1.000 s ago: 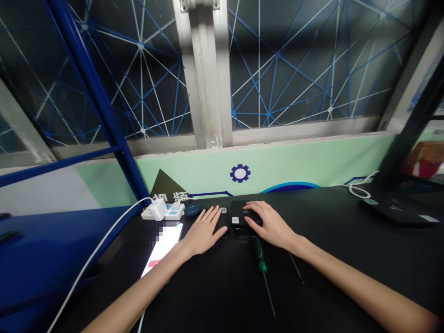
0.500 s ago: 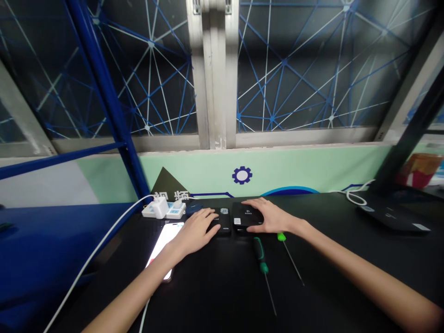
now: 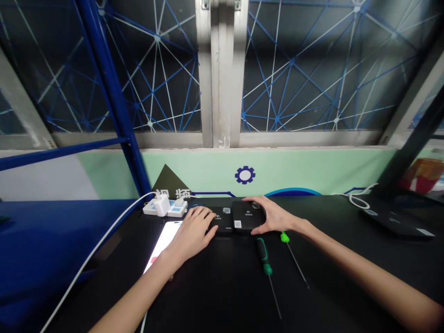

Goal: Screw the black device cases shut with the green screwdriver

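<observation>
Plainly, both hands are settling on two black boxes that are lying side by side, touching or nearly so, at the far side of the dark surface (image 3: pixel 225 291), below the window wall. The step in hand, as I am reading it, is one of steadying or placing the boxes, not of lifting them: both are sitting flat.

The left hand (image 3: pixel 192 231) is lying palm down, its fingers loosely bent and its fingertips resting on the near left part of the small box (image 3: pixel 224 222). Its grip is open and is closing on nothing. The right hand (image 3: pixel 272 217) is cupping the right side of the big box (image 3: pixel 244 216), with fingers reaching across the far edge and the thumb sitting at the near corner. Its grip is half open around the box; whether it is pinching or only resting I cannot tell.

Any lift would be calling for the right thumb and fingers to close on opposite edges, and for the left fingers to curl under an edge.

A lit phone (image 3: pixel 165 237) is lying just beside the left wrist. Two screwdrivers, dark green (image 3: pixel 263 254) and light green (image 3: pixel 285 237), are lying near the right wrist, untouched.
</observation>
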A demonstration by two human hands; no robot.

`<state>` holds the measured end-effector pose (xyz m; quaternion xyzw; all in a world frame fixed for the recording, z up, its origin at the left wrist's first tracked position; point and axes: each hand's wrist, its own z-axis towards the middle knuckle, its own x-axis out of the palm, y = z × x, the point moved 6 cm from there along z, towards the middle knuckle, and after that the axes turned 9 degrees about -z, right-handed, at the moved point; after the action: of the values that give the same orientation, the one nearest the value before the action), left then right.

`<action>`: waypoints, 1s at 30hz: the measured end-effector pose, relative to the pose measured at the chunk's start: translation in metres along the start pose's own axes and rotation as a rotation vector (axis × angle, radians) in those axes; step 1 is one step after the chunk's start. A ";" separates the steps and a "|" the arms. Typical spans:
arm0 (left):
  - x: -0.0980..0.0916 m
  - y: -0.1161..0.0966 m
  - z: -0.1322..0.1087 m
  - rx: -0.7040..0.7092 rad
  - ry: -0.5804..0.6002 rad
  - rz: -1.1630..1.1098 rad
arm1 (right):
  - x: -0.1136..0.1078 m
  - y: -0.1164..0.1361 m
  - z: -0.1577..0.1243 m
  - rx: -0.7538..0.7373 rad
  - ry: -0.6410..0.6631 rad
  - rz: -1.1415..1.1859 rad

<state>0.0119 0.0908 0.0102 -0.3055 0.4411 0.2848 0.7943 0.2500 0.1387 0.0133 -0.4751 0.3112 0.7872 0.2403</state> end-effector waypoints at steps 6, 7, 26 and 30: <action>-0.006 0.006 -0.002 -0.048 0.012 -0.006 | -0.004 0.034 -0.010 0.041 -0.057 0.077; -0.007 0.006 -0.002 -0.054 0.009 -0.008 | -0.003 0.039 -0.012 0.046 -0.057 0.086; 0.012 -0.001 -0.004 -0.136 0.169 -0.340 | 0.028 0.094 -0.038 -0.081 -0.011 0.042; 0.011 -0.004 -0.004 -0.086 0.157 -0.289 | 0.032 0.099 -0.040 -0.047 0.007 0.038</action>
<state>0.0174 0.0875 0.0002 -0.4210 0.4406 0.1614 0.7763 0.1938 0.0442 -0.0043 -0.4775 0.3025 0.7970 0.2129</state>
